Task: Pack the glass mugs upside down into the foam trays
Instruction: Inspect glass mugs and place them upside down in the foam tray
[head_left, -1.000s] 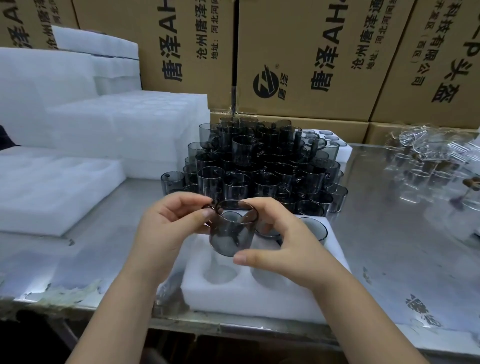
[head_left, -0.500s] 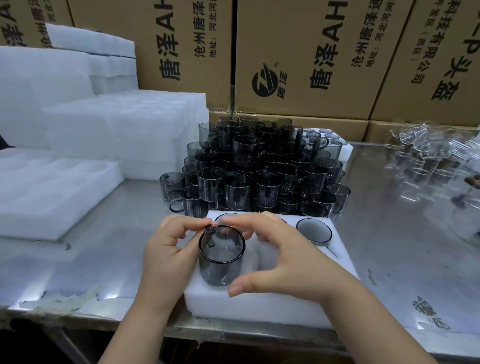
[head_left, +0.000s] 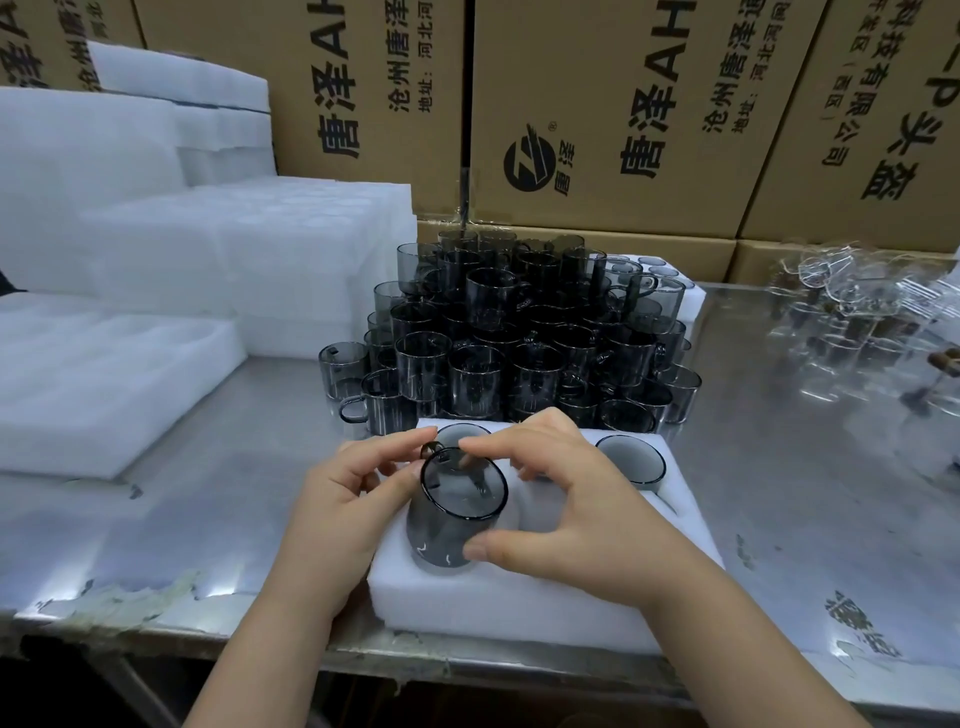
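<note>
Smoked grey glass, smooth and cylindrical: the mug (head_left: 457, 514) stands base-up in the near-left pocket of the soft white foam tray (head_left: 519, 608). The left hand (head_left: 343, 499) pinches it with its fingers at the handle side. The right hand (head_left: 582, 514) spans it, thumb on the near wall and forefinger at the far rim. A second ago it hung tilted above the tray; now it sits lower. The tray lies at the near edge of the scuffed steel desk (head_left: 208, 493), with bare steel on either side and heaped mugs (head_left: 519, 338) just behind.

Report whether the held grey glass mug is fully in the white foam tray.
Partly: mug tilted, lower end in tray pocket; left hand, right hand gripping.
</note>
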